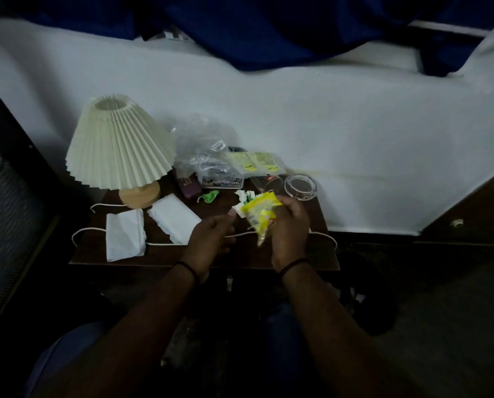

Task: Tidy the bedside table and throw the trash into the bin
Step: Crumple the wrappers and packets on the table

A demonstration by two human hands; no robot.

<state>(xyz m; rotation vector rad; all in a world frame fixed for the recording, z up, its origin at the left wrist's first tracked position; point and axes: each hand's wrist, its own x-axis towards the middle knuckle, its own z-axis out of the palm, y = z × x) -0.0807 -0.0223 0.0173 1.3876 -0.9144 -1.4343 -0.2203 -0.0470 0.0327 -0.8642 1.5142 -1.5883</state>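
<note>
My right hand (290, 228) grips a crumpled yellow wrapper (259, 215) above the front right of the dark wooden bedside table (159, 254). My left hand (211, 239) hovers just left of it, fingers loosely curled with nothing in them. On the table lie two white tissues (125, 235) (174, 218), a green scrap (210, 196), a white and green crumpled scrap (244, 195), a clear plastic bag (202, 145) and a yellowish packet (254, 162). No bin is in view.
A pleated cream lamp (116, 145) on a wooden base stands at the table's left, its white cord (79, 237) trailing along the front. A glass ashtray (300, 186), a small printed box (221, 182) and a dark purple object (189, 186) sit further back. The white bed (326, 124) lies behind.
</note>
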